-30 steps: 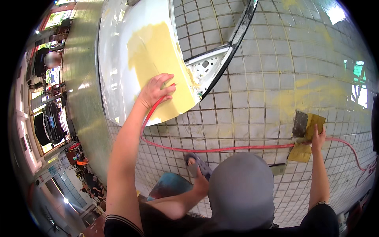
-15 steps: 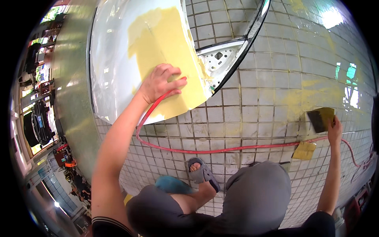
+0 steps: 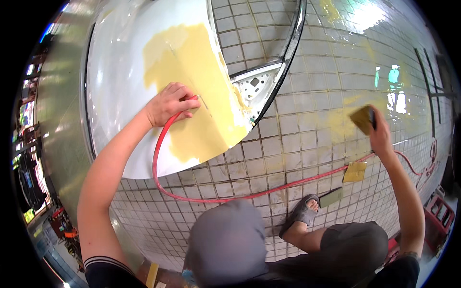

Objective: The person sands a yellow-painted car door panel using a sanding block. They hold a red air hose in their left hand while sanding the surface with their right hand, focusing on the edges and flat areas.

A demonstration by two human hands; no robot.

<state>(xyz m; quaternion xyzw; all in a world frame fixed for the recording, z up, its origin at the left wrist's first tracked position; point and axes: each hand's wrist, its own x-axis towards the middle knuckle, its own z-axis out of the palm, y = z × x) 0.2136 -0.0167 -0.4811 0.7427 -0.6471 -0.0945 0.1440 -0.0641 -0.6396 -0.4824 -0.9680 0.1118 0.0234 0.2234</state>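
1. We see the left hand [image 3: 169, 103] resting on the white car panel [image 3: 115, 96], at the left edge of the yellow filler patch [image 3: 192, 96]. Its fingers are curled around the end of the red hose [image 3: 158, 163], so the hand is mostly closed on it.
2. From this hand the red hose runs down in a curve toward us, then goes to the right over the tiled floor [image 3: 297, 120].
3. The right hand [image 3: 379, 134] is raised at the right side, well apart from the panel. It pinches a flat sanding block [image 3: 363, 118], yellowish on its face with a dark edge, between thumb and fingers.
4. Below this hand a yellow sheet of sandpaper [image 3: 355, 172] lies on the tiles, touching the hose.
5. Near it, closer to us, a second flat block [image 3: 331, 197] lies just beside the sandalled foot [image 3: 301, 217].
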